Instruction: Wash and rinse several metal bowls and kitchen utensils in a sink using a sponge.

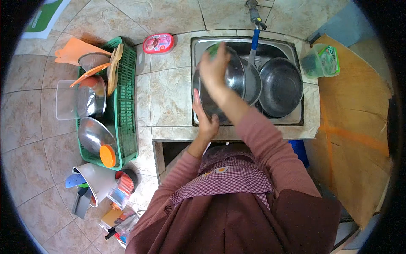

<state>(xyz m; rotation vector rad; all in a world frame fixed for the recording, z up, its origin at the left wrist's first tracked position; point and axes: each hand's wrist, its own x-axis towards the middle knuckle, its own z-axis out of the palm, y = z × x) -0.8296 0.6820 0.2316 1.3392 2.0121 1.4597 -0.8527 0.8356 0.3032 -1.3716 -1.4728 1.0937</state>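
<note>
My left hand grips the near left rim of a round metal bowl, tilted over the left side of the sink. Fingers lie along its outer side, with the thumb near the bottom edge. Blurred by motion, my right hand is over the bowl's far left part. A green scouring pad shows between its fingers, mostly hidden. Behind the bowl, another round vessel is partly covered. A dark round pan sits at the right in the steel sink. A fork shows between them.
A tap with a blue hose end reaches over the sink. Left stands a green basket of bowls and boards. A pink tub and a clear green-tinted container flank the sink. Cardboard leans at right.
</note>
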